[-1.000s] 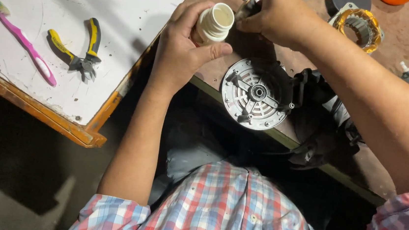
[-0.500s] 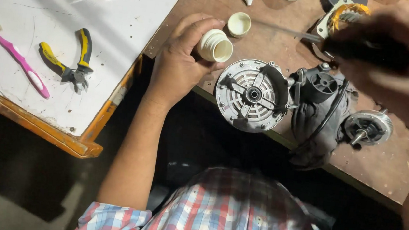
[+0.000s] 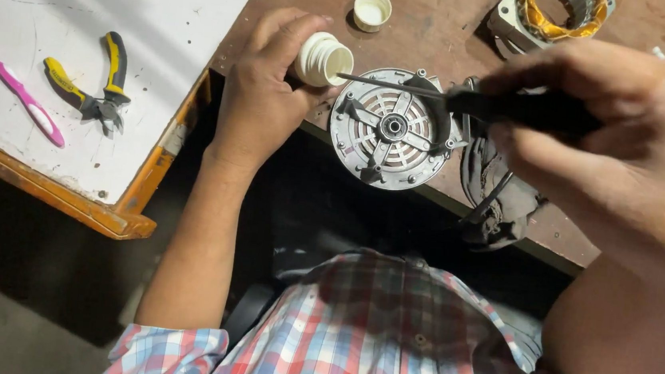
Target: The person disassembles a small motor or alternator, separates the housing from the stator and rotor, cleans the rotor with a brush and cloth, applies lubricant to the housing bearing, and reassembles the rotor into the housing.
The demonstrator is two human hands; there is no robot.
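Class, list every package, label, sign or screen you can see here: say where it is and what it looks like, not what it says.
Small white container: held in the left hand at the brown bench's edge; round, ribbed, open.
White cap: on the brown bench behind it; round, lying apart.
No labels, signs or screens are visible.

A bottle (image 3: 323,59) lies left of the motor cover (image 3: 392,126); pliers (image 3: 89,81) and toothbrush (image 3: 13,83) farther left.

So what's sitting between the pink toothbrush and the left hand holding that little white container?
In the head view, yellow-and-black pliers lie on the white board between the pink toothbrush and the left hand, which holds the white container.
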